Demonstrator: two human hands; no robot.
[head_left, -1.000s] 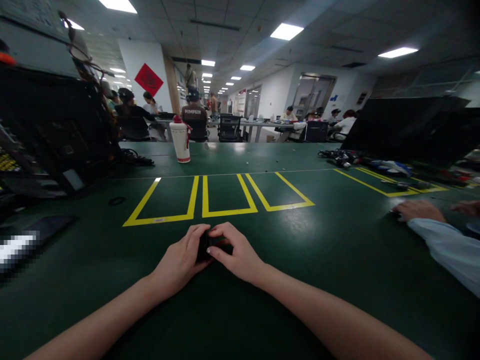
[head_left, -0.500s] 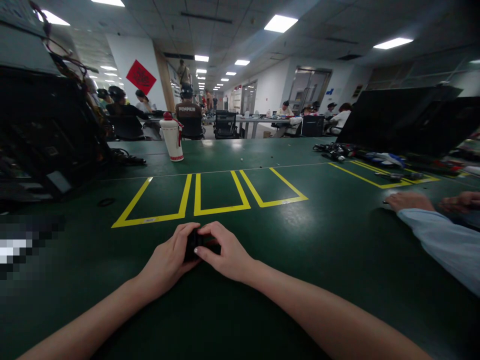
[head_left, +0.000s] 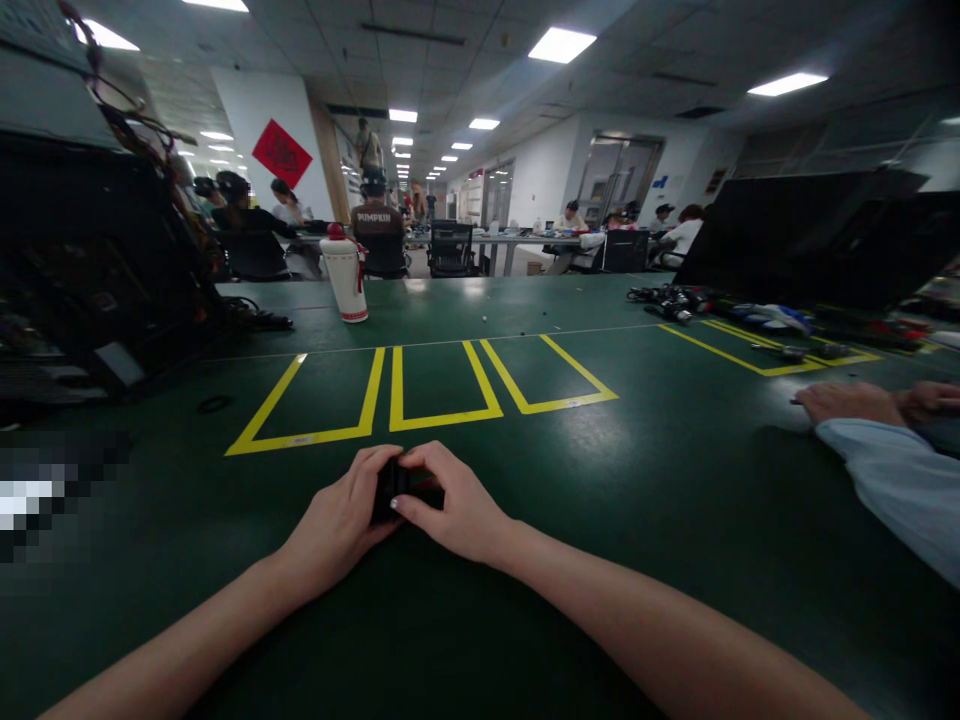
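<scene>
- Black object [head_left: 385,492], too dark to make out, lower middle of the frame, slightly left
- left hand [head_left: 339,508] curled round it, right hand [head_left: 454,505] pinching it from the right, so both have hold
- green desk [head_left: 622,510] below, yellow tape outlines [head_left: 445,421] mid-frame
- white cup [head_left: 345,285], red top, upper left

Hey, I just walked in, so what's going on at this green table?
A person has both bare hands around a small black object: the left hand grips it from one side, and the right hand's thumb and fingers are at the other. The fingers hide much of it, so I can't tell what it is. The hands are on the near side of the yellow tape outlines. A white cup stands beyond them.
</scene>
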